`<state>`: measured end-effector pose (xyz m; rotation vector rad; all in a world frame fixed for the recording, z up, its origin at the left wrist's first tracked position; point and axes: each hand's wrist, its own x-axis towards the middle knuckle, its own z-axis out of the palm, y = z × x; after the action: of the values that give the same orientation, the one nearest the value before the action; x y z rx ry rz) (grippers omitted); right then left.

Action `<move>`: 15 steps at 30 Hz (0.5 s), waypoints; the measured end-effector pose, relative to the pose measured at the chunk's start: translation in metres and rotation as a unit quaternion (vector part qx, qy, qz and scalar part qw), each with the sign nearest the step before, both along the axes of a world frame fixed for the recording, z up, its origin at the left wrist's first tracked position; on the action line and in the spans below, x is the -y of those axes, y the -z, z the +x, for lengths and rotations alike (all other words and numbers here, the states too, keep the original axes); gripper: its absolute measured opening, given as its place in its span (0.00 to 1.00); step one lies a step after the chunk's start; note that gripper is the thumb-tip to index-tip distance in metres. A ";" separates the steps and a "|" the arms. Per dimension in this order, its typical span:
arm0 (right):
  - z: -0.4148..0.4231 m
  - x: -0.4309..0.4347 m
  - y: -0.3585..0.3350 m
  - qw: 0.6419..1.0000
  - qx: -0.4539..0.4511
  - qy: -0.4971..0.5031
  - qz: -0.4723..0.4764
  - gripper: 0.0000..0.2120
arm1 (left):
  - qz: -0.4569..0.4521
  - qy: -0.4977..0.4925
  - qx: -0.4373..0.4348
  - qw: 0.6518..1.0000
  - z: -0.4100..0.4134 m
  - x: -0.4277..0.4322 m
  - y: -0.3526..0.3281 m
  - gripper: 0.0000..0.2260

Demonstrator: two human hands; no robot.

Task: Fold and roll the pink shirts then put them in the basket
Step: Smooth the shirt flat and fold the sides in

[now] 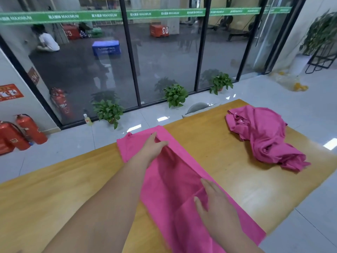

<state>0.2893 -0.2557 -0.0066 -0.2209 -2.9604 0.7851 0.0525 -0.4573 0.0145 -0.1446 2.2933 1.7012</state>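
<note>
A pink shirt (175, 172) lies stretched out lengthwise on the wooden table (228, 152), folded into a long strip. My left hand (153, 145) is at its far end, fingers pinching a raised fold of the cloth. My right hand (215, 199) rests flat on the near part of the shirt, fingers straight, pressing the fabric down. A second pink shirt (264, 136) lies crumpled in a heap at the far right of the table. No basket is in view.
Beyond the table's far edge are a tiled floor, three potted plants (175, 94) and a glass wall. A grey chair back (197, 107) shows behind the table. Red fire extinguishers (23, 132) stand at the left.
</note>
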 end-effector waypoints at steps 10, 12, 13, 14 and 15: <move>-0.071 -0.131 0.104 0.982 0.130 -0.030 -0.130 0.31 | -0.181 0.037 -0.019 0.983 -0.007 -0.100 0.081 0.37; -0.065 -0.152 0.126 0.978 0.166 -0.031 -0.122 0.30 | -0.299 0.063 -0.054 0.951 0.034 -0.113 0.117 0.33; -0.060 -0.160 0.134 0.978 0.169 -0.032 -0.118 0.29 | -0.338 0.072 -0.067 0.936 0.058 -0.118 0.131 0.30; -0.055 -0.166 0.140 0.978 0.166 -0.033 -0.120 0.27 | -0.367 0.081 -0.072 0.924 0.082 -0.122 0.143 0.28; -0.049 -0.169 0.144 0.979 0.157 -0.035 -0.126 0.25 | -0.389 0.092 -0.073 0.914 0.106 -0.126 0.151 0.27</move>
<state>0.2402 -0.0864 -0.1511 -0.2808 -3.1641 1.2436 0.1582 -0.3313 -0.1366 0.0463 2.8568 0.6492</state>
